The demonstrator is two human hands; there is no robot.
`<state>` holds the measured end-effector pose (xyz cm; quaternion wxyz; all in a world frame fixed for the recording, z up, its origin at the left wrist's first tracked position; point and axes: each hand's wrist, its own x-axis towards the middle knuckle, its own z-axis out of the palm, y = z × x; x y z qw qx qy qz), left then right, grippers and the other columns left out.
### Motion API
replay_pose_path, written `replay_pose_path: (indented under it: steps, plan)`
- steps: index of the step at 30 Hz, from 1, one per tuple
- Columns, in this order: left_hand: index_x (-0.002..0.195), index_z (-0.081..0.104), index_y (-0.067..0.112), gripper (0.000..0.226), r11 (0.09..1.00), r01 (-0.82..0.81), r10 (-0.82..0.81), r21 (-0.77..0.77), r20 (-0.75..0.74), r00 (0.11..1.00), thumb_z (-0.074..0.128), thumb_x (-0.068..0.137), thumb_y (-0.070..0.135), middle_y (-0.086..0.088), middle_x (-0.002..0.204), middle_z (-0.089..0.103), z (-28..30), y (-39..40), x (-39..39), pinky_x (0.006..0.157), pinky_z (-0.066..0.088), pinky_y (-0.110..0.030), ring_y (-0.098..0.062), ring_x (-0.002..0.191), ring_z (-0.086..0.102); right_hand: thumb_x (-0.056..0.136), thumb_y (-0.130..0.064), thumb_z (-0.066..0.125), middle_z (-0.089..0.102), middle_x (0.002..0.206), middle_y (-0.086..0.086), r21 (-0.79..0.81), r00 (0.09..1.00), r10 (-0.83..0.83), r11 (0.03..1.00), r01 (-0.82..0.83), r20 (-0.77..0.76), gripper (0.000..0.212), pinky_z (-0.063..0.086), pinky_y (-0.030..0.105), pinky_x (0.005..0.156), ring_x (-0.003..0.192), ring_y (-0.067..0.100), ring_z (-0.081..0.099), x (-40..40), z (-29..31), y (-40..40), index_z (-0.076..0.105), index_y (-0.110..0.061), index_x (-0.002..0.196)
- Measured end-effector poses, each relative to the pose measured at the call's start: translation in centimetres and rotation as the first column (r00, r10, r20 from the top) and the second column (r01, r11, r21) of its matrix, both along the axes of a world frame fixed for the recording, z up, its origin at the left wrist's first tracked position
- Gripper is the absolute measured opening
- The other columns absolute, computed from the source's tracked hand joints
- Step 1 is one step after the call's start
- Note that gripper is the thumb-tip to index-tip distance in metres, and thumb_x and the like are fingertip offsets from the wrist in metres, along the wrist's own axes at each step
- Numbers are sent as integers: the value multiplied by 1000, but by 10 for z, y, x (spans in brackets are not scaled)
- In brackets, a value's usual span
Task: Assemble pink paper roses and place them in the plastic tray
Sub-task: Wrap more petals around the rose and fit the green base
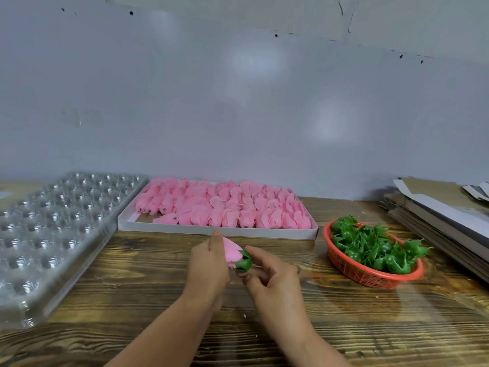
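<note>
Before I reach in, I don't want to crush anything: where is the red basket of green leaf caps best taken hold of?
Probably by the red basket's rim at its near-left end, coming from the left where the hands work. The rim is a firm raised lip, bare there, while the green leaf caps pile above it toward the far side. The stacked cardboard crowds the right.

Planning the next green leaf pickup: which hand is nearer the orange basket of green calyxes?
Right. The right hand is mid-table, toward the round orange plastic basket; the left hand, gripping the pink paper rose, is farther away.
</note>
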<state>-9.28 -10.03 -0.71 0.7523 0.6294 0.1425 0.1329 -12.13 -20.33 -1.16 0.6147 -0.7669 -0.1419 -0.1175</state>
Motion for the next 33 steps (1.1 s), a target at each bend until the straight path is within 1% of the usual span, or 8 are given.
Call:
replay_pose_path:
  steps: [4,7,11,16,20,24,29,33]
  plan:
    - [78,60,0,45,996,37,-43,-75,-74,996,38,104,30,2,41,52,3,2,-1,30,29,-17,-5,31,42,76,16,56,73,78,-12,1,1000,-13,1000,13,-9,51,50,18,65,66,1,65,0,3,0,67,-34,81]
    - [81,60,-2,44,997,54,-58,-63,-74,996,39,104,30,-1,44,53,3,1,-3,30,30,-17,-6,32,42,78,9,64,74,78,-1,90,998,21,996,-15,-66,36,56,28,66,68,15,69,0,5,-1,70,-25,84]
    - [80,58,1,40,997,48,-52,-63,-73,996,39,104,27,3,40,50,5,0,-3,30,27,-15,-5,29,40,82,12,57,69,63,1,243,988,46,970,-9,-148,42,51,18,54,57,11,65,1,9,-4,73,-23,64]
    - [80,56,3,38,996,51,-57,-80,-75,996,39,104,27,4,39,49,6,0,-3,30,28,-15,-3,28,40,84,8,54,72,69,8,295,976,58,955,7,-209,26,52,22,53,56,16,65,2,10,-5,70,-12,85]
    - [84,59,-1,40,997,37,-41,-65,-56,998,39,104,28,-3,51,55,3,-1,-2,31,31,-13,-3,30,45,84,9,53,72,68,9,321,976,96,947,-29,-196,27,53,20,55,56,15,65,-1,11,-4,71,-12,84]
    - [81,62,-2,45,999,32,-32,28,-16,999,38,104,28,-12,61,62,-1,-2,-1,53,52,-34,-20,54,59,83,15,51,71,64,7,339,971,163,936,-95,-178,40,50,17,51,53,11,66,-5,13,-2,73,-16,70]
    - [74,64,3,46,983,24,-35,181,54,998,38,103,28,-4,53,57,-6,-4,-2,44,33,-25,-11,43,47,85,12,56,73,70,6,394,973,118,919,-31,-199,27,52,17,53,56,11,67,-1,9,-3,66,-12,88]
    - [76,66,3,46,990,39,-45,132,48,998,38,104,28,1,50,56,-7,-5,-2,44,33,-24,-9,42,47,84,11,60,72,69,4,453,966,99,891,21,-240,20,53,18,52,59,9,66,3,3,-4,57,-4,97]
